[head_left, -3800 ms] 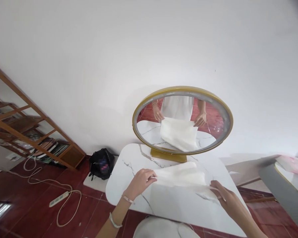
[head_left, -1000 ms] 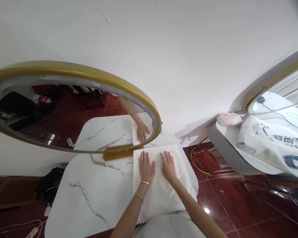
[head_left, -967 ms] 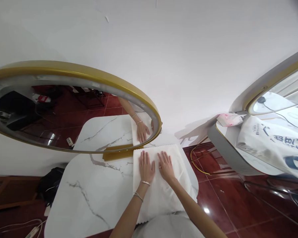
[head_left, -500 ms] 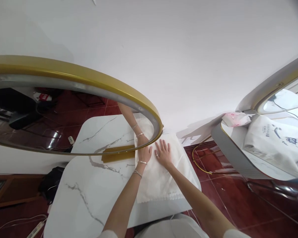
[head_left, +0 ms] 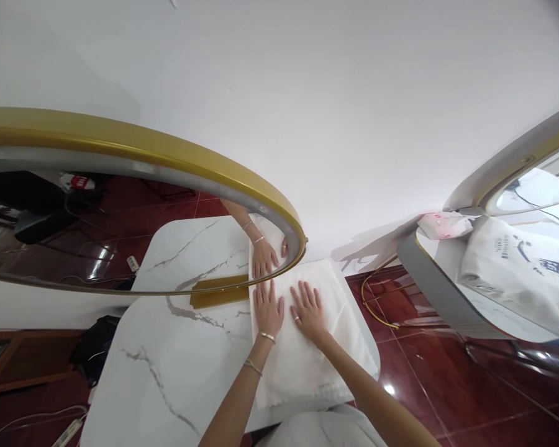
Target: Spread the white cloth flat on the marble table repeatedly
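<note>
A white cloth (head_left: 302,366) lies spread over the right end of the marble-patterned tabletop (head_left: 168,347), with small wrinkles on its right half. My left hand (head_left: 268,310) rests flat on the cloth near its left edge, fingers stretched toward the mirror. Beside it, my right hand (head_left: 310,313) lies palm down on the cloth with the fingers spread. Neither hand holds anything. A round gold-framed mirror (head_left: 242,177) stands at the table's back edge and reflects the hands and cloth.
A gold mirror base (head_left: 218,295) sits on the tabletop. To the right, a second table (head_left: 428,267) carries a tissue pack (head_left: 445,225) and a printed white bag (head_left: 512,261). A black bag (head_left: 97,347) is at the left, with a power strip (head_left: 68,431) below it.
Both hands have moved back toward my body, and the cloth has shifted the same way, its near edge now lower over the table's front. The left hand's fingers have flattened out.
</note>
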`<action>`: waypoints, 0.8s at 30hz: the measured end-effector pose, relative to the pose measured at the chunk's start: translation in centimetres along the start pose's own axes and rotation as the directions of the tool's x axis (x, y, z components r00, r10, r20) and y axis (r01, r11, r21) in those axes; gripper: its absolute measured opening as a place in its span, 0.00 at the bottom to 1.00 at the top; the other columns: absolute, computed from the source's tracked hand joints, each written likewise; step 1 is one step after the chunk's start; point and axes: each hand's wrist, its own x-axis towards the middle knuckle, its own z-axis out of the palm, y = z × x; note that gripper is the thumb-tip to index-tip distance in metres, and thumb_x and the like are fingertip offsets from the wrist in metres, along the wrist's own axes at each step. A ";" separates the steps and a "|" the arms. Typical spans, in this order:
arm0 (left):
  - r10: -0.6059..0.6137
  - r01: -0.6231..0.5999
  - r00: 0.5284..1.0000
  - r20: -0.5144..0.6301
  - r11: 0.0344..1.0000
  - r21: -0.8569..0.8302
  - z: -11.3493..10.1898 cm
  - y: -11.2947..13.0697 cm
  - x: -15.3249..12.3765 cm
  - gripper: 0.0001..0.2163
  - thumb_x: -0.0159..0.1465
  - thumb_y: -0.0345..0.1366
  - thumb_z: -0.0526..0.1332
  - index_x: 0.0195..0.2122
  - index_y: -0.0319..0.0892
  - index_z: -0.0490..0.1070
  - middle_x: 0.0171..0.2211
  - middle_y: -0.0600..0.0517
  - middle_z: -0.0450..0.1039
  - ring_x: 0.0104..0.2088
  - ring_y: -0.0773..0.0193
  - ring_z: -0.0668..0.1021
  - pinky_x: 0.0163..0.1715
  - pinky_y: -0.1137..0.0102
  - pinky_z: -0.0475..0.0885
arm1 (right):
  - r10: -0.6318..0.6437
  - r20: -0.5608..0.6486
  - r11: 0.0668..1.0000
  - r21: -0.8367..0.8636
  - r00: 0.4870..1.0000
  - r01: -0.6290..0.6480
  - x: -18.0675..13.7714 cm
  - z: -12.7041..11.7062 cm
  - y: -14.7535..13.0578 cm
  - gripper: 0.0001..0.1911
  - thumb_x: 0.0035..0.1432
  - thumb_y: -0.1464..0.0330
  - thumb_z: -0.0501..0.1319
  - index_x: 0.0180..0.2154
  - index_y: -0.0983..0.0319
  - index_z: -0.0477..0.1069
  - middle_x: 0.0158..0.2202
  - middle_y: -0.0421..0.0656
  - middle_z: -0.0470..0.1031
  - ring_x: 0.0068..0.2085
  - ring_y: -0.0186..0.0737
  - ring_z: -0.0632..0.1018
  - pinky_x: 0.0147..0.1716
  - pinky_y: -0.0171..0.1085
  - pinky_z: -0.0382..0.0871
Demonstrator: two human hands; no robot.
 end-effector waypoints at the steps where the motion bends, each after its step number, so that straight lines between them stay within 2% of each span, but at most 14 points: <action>1: -0.006 0.006 1.000 0.014 1.000 0.009 0.1 0.0 0.8 0.24 0.66 0.40 0.50 0.62 0.35 0.58 0.64 0.39 0.55 0.65 0.48 0.55 0.62 0.52 0.52 | 0.014 0.006 1.000 -0.005 1.000 -0.014 0.6 0.1 0.0 0.28 0.65 0.64 0.47 0.65 0.60 0.50 0.68 0.50 0.45 0.67 0.50 0.46 0.63 0.53 0.43; 5: -0.072 0.067 0.994 0.082 0.996 0.054 0.8 0.2 4.6 0.20 0.66 0.40 0.50 0.53 0.34 0.69 0.53 0.37 0.70 0.56 0.44 0.69 0.56 0.51 0.61 | 0.038 0.050 0.999 -0.017 0.998 -0.037 4.5 0.5 0.5 0.28 0.65 0.63 0.47 0.65 0.61 0.51 0.67 0.50 0.46 0.67 0.50 0.47 0.63 0.52 0.41; 8: -0.097 0.091 0.989 0.110 0.994 0.061 1.7 0.4 7.0 0.19 0.67 0.39 0.46 0.45 0.33 0.73 0.43 0.37 0.76 0.46 0.46 0.75 0.49 0.53 0.66 | 0.030 0.070 0.999 -0.022 0.997 -0.029 7.1 0.8 1.4 0.28 0.65 0.60 0.46 0.65 0.59 0.50 0.67 0.48 0.47 0.67 0.48 0.47 0.63 0.52 0.39; 10: -0.084 0.078 0.989 0.122 0.995 0.056 2.3 0.8 8.2 0.20 0.67 0.39 0.46 0.43 0.34 0.74 0.41 0.38 0.77 0.46 0.47 0.76 0.48 0.54 0.67 | 0.038 0.071 0.999 -0.027 0.997 -0.036 8.1 0.8 2.5 0.29 0.65 0.58 0.45 0.65 0.58 0.49 0.67 0.47 0.47 0.67 0.47 0.47 0.63 0.54 0.36; 13: -0.027 0.022 0.990 0.138 0.999 0.040 2.9 2.1 9.0 0.21 0.67 0.43 0.47 0.47 0.34 0.72 0.45 0.38 0.75 0.50 0.46 0.73 0.52 0.54 0.63 | 0.116 0.063 0.992 -0.060 0.991 -0.113 8.3 0.5 4.8 0.30 0.65 0.54 0.44 0.65 0.55 0.47 0.68 0.46 0.45 0.67 0.50 0.47 0.61 0.62 0.32; 16: 0.034 -0.037 0.988 0.147 0.999 0.018 2.9 3.8 8.4 0.22 0.66 0.46 0.50 0.55 0.38 0.66 0.53 0.39 0.70 0.56 0.46 0.68 0.55 0.53 0.60 | 0.212 0.022 0.970 -0.130 0.977 -0.207 6.4 -0.3 7.2 0.32 0.63 0.50 0.46 0.65 0.54 0.48 0.68 0.46 0.43 0.67 0.50 0.47 0.61 0.59 0.36; 19: 0.060 -0.061 0.991 0.116 0.998 0.004 2.5 4.6 6.3 0.24 0.66 0.45 0.52 0.62 0.44 0.58 0.59 0.43 0.63 0.60 0.47 0.64 0.57 0.53 0.58 | 0.193 -0.040 0.967 -0.163 0.980 -0.197 2.7 -1.0 8.6 0.33 0.63 0.50 0.47 0.65 0.57 0.50 0.68 0.48 0.43 0.67 0.49 0.46 0.62 0.50 0.44; 21: 0.062 -0.062 0.995 0.081 0.998 0.001 2.2 4.3 4.6 0.25 0.66 0.45 0.52 0.63 0.45 0.57 0.61 0.43 0.61 0.61 0.48 0.62 0.59 0.54 0.57 | 0.144 -0.071 0.973 -0.171 0.987 -0.154 0.0 -1.3 8.6 0.32 0.64 0.52 0.47 0.65 0.57 0.49 0.69 0.47 0.41 0.67 0.49 0.46 0.62 0.49 0.45; 24: 0.088 -0.088 0.996 0.034 0.996 0.010 1.8 2.9 2.5 0.24 0.67 0.45 0.50 0.63 0.44 0.57 0.63 0.44 0.58 0.63 0.50 0.59 0.62 0.53 0.53 | 0.106 -0.102 0.976 -0.178 0.989 -0.123 -2.9 -1.1 7.3 0.33 0.64 0.54 0.48 0.66 0.55 0.42 0.69 0.46 0.37 0.67 0.52 0.45 0.62 0.53 0.43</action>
